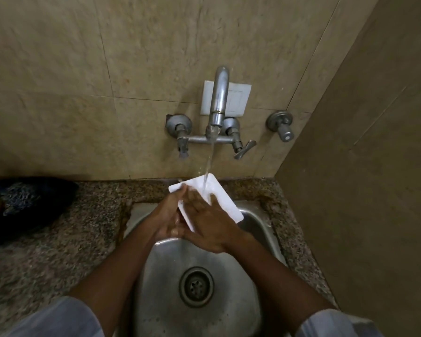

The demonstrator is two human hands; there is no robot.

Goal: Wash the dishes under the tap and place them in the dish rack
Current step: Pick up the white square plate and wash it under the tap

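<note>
- I see the white rectangular plate at frame centre, tilted under the tap stream, over the steel sink's back edge.
- My left hand grips its left edge, fingers curled; my right hand presses flat on top, fingers straight.
- Side wall crowds the right; speckled granite counter spreads left.
- No readable writing.

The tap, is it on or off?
On. A stream of water runs from the tap onto the white plate held over the sink.
</note>
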